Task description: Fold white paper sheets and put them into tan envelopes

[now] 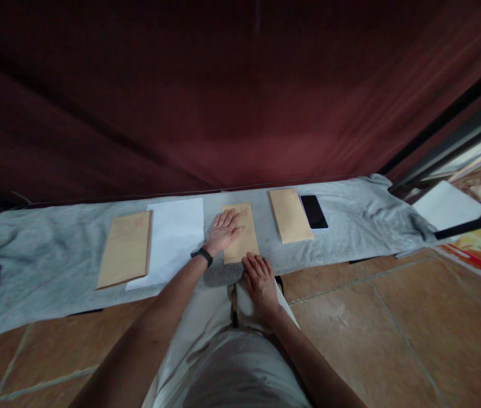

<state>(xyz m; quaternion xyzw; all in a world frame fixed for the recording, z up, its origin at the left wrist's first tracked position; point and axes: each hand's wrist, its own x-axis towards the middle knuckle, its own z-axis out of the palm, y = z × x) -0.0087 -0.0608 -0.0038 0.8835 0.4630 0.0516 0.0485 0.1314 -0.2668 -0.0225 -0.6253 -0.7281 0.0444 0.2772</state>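
A brown paper envelope with small reddish print lies flat on the grey cloth in front of me. My left hand, a dark band at its wrist, rests palm down across the envelope's left side, fingers spread. At the near right corner, the fingertips of my right hand touch the envelope's lower edge; its fingers are stretched out side by side. Left of my hands a thicker stack of brown envelopes overlaps white paper sheets. To the right lies another brown envelope or stack.
A dark-screened phone lies beside the right-hand envelopes. The grey cloth covers a long narrow surface against a dark red panel. Farther right are a black metal frame and a white sheet. Brown floor tiles lie below.
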